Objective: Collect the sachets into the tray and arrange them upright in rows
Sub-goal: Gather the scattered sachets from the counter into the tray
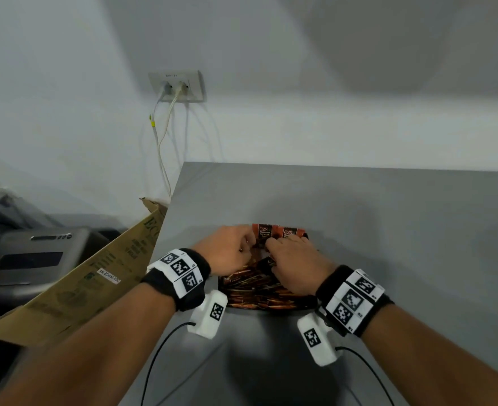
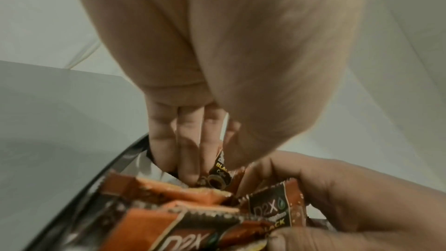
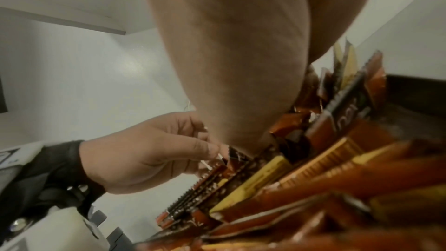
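A black tray [image 1: 271, 308] on the grey table holds a loose heap of orange and black sachets [image 1: 253, 291]. Two sachets [image 1: 263, 233] stand upright against its far wall. My left hand [image 1: 249, 244] reaches down at the tray's far left and pinches one sachet [image 2: 220, 167] between thumb and fingers. My right hand [image 1: 272, 249] is right beside it, its fingers curled round another sachet [image 2: 272, 209]. In the right wrist view the right fingertips are buried among the sachets [image 3: 313, 178]. The tray rim [image 2: 79, 194] runs along the left.
The grey table [image 1: 388, 230] meets a white wall at the back. A cardboard box [image 1: 95, 282] leans at the table's left edge, with a grey machine [image 1: 33, 259] beyond it. Cables hang from a wall socket [image 1: 177, 86].
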